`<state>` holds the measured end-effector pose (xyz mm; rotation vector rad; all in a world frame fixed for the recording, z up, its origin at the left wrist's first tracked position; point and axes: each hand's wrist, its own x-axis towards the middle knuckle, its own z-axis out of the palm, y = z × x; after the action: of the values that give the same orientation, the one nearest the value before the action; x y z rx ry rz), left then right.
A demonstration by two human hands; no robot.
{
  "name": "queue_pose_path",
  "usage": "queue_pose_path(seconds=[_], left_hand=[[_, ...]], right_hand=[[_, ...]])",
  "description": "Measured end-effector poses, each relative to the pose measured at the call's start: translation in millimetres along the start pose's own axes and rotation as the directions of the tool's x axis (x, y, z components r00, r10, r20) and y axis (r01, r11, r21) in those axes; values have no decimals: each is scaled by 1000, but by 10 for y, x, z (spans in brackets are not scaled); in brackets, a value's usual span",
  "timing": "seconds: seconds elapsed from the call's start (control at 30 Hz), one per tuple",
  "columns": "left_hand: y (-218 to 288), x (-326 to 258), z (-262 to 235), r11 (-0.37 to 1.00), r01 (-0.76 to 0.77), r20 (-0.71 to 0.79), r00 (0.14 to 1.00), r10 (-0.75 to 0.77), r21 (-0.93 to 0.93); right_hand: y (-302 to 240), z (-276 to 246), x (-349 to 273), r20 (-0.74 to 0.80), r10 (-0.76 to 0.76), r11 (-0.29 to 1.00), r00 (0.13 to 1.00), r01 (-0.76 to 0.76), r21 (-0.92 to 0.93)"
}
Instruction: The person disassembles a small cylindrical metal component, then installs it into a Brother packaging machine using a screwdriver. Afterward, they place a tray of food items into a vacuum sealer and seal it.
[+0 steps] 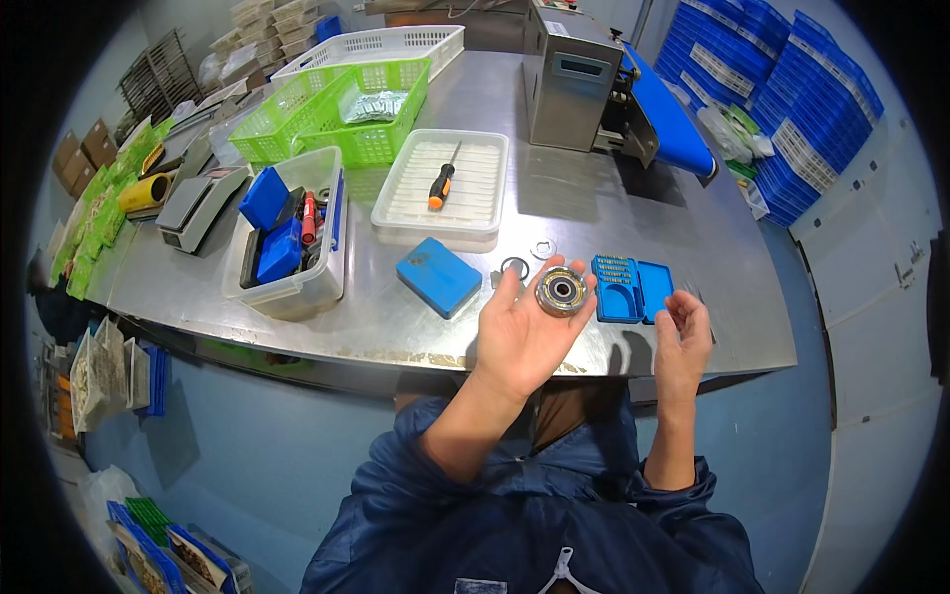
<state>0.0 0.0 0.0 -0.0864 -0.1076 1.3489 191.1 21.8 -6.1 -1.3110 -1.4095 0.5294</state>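
Note:
Palm up over the table's near edge, my left hand holds a round metal ball bearing by its fingers, the dark centre hole facing up. My right hand is beside an opened blue case, its fingers curled together; whether a small thing is between them cannot be made out. Rows of small brass-coloured pieces fill the upper part of that case. A dark ring lies just behind my left fingertips, with a thin metal washer farther back. To the left of this hand rests a closed blue box.
A screwdriver lies in a white tray. Left of it stand a clear tool bin and green baskets. A steel machine with a blue belt occupies the back right. Blue crates are stacked beyond.

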Motion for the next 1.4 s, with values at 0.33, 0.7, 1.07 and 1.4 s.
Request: queue_pose_path(seconds=[0.33, 0.7, 1.07, 1.4], left_hand=[[-23, 63, -22, 999, 45, 33, 998, -46, 24], [-83, 141, -18, 998, 56, 92, 994, -59, 42], [-134, 230, 80, 997, 52, 76, 996, -56, 49], [-162, 270, 49, 996, 65, 102, 992, -71, 63]], right_hand=[[-153, 35, -20, 86, -184, 983, 979, 183, 25], [-429, 286, 59, 197, -476, 874, 857, 486, 2], [-459, 273, 86, 194, -365, 928, 911, 337, 160], [-482, 250, 65, 228, -317, 945, 920, 286, 161]])
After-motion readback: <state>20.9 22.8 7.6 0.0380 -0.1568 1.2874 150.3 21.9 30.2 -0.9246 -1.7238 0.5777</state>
